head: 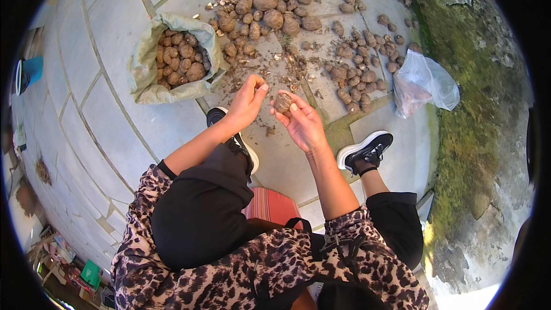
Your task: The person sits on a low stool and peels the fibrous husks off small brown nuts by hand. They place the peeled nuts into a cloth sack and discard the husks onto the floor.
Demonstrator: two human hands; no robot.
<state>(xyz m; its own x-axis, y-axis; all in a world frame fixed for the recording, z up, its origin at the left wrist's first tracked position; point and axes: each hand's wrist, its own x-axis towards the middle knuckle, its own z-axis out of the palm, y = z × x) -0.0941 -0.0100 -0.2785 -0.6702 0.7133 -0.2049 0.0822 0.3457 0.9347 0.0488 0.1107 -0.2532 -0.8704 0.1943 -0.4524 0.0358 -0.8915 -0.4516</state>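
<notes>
My right hand (303,125) holds a small brown taro corm (283,103) between thumb and fingers. Just left of it, my left hand (249,102) is raised with its fingers curled and the thumb close to the forefinger; nothing is plainly visible in it. Beyond both hands lies a heap of larger taro corms (265,2) with soil and pale scraps about it. Smaller corms (354,82) are scattered to the right. On the left stands an open woven sack (144,71), its rim rolled down, filled with corms (185,64).
A translucent plastic bag (434,82) rests at the right beside a mossy concrete edge (467,137). My black shoes (366,153) stand apart on the grey stone paving (112,116). A red striped seat (271,206) is under me. A blue container (32,71) is at the far left.
</notes>
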